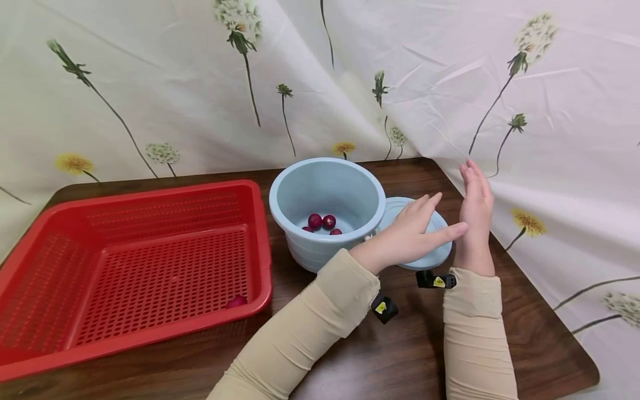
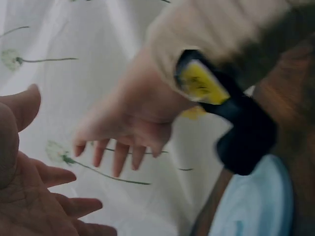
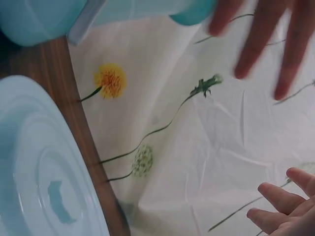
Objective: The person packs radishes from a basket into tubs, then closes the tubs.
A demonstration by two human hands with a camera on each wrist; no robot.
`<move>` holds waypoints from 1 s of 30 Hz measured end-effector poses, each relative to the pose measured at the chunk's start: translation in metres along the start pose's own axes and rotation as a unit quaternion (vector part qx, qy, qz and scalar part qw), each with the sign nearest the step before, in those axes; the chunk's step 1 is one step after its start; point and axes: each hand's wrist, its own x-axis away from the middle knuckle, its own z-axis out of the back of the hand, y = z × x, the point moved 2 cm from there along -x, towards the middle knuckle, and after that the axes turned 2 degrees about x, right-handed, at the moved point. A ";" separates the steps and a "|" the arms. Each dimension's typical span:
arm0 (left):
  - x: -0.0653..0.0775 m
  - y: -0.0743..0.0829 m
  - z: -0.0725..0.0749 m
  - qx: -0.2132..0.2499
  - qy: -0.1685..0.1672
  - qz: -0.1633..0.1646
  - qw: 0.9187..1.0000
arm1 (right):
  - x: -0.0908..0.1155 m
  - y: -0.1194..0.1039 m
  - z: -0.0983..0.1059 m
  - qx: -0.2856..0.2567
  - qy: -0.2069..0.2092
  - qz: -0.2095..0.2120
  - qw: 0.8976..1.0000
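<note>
My left hand (image 1: 407, 233) is held over the pale blue lid (image 1: 430, 255), its fingers extended and nothing in its grasp. Close to its right, my right hand (image 1: 475, 216) is raised with straight fingers, also holding nothing. In the left wrist view the left palm (image 2: 24, 196) and the right hand (image 2: 133, 113) face each other, apart. The lid lies on the table, partly hidden by the left hand. Beside it stands a light blue tub (image 1: 310, 247), uncovered, with several small dark red round items (image 1: 315, 221), resembling radishes, on its bottom.
A large red perforated basket (image 1: 175, 278) takes up the table's left side, with one dark red round item (image 1: 237, 301) in its near right corner. White flower-printed cloth (image 1: 190, 83) hangs behind and to the right of the brown wooden table (image 1: 380, 361).
</note>
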 end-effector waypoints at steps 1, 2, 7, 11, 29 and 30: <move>-0.001 -0.004 -0.004 0.008 0.006 0.012 1.000 | -0.002 0.002 0.001 0.006 0.000 -0.005 1.000; -0.002 -0.009 -0.008 0.016 0.013 0.027 0.999 | -0.003 0.003 0.003 0.017 0.001 -0.008 1.000; -0.005 -0.033 -0.025 0.056 0.047 0.102 0.992 | -0.012 0.013 0.010 0.065 0.010 -0.035 0.997; -0.007 -0.052 -0.034 0.087 0.067 0.143 0.984 | -0.020 0.022 0.015 0.105 0.007 -0.057 0.993; -0.007 -0.107 -0.053 0.186 0.112 0.150 0.965 | -0.038 0.079 0.029 0.276 -0.137 -0.171 0.936; -0.008 -0.107 -0.053 0.188 0.111 0.149 0.964 | -0.040 0.083 0.031 0.282 -0.143 -0.177 0.932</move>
